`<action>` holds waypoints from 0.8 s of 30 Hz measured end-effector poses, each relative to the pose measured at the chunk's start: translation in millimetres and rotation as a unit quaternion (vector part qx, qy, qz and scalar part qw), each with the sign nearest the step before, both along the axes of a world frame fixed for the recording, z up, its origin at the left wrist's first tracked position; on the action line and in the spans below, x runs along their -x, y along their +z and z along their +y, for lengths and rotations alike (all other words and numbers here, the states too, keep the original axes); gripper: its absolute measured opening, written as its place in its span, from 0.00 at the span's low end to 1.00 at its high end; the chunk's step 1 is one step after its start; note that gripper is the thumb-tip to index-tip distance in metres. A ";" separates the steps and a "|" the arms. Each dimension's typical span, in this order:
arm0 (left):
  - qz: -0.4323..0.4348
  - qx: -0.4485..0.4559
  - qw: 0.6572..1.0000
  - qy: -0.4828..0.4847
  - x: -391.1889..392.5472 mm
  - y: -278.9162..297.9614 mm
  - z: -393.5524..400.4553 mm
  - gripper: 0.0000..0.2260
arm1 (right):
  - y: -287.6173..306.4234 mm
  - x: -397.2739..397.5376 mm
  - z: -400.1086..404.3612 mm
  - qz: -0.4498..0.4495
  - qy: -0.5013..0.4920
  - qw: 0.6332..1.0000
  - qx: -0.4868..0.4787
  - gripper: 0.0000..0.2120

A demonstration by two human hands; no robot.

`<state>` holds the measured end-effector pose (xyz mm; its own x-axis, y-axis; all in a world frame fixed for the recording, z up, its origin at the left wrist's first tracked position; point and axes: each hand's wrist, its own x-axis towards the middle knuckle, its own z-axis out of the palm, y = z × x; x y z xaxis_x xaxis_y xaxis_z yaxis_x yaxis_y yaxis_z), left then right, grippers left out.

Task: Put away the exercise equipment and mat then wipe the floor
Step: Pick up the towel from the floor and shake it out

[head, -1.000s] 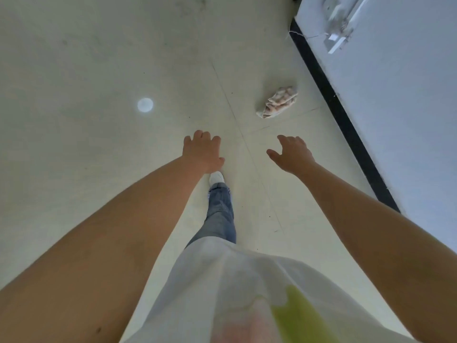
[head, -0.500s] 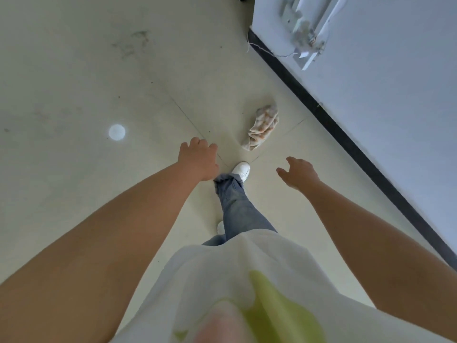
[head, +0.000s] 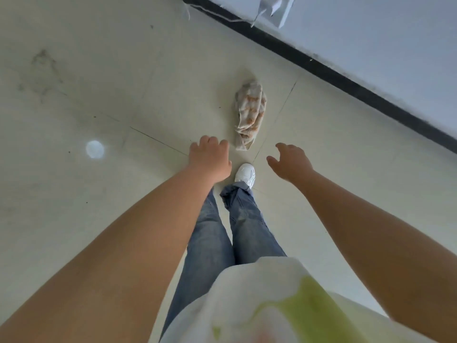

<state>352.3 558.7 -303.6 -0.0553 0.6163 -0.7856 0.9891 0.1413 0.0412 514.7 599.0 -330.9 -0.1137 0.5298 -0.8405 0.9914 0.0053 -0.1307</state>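
Pale tiled floor (head: 74, 219), dark baseboard (head: 321, 63) at the wall. Over the last second we stepped closer to the crumpled rag (head: 249, 115), now just ahead of our white shoe (head: 244, 175). Left hand (head: 210, 160) and right hand (head: 290, 162) both empty, grip released. No equipment or mat visible, so wiping is likely next.

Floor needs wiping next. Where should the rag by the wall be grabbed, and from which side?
Pinch the rag at its bunched middle, from above. It lies crumpled on the floor, so the raised folds offer the easiest hold.
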 end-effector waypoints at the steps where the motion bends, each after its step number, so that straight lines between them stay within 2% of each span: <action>1: -0.005 0.005 1.000 -0.015 3.5 -20.7 8.8 0.16 | -17.3 6.5 3.1 0.000 -0.006 1.000 0.007 0.23; 9: -0.033 0.065 0.989 -0.131 23.5 -204.3 57.5 0.17 | -181.7 41.5 15.2 -0.015 -0.070 0.995 0.064 0.22; 14: -0.019 0.079 0.984 -0.156 44.4 -314.8 73.0 0.17 | -297.2 60.1 24.5 -0.026 -0.092 0.993 0.075 0.19; 17: -0.013 0.073 0.984 -0.159 52.9 -373.5 81.4 0.16 | -363.0 69.3 36.2 -0.019 -0.123 0.991 0.057 0.19; 21: -0.005 0.075 0.985 -0.155 59.0 -434.0 88.0 0.16 | -431.9 87.0 51.2 -0.008 -0.219 0.976 -0.005 0.19; 24: -0.001 0.066 0.986 -0.154 60.1 -460.4 90.2 0.17 | -461.8 98.5 56.1 -0.009 -0.280 0.958 -0.055 0.07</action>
<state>292.2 648.9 -764.0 0.1209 0.4951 -0.8604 0.9857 -0.1620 0.0453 416.2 655.2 -792.7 0.2294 0.5889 -0.7750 0.8447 -0.5161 -0.1422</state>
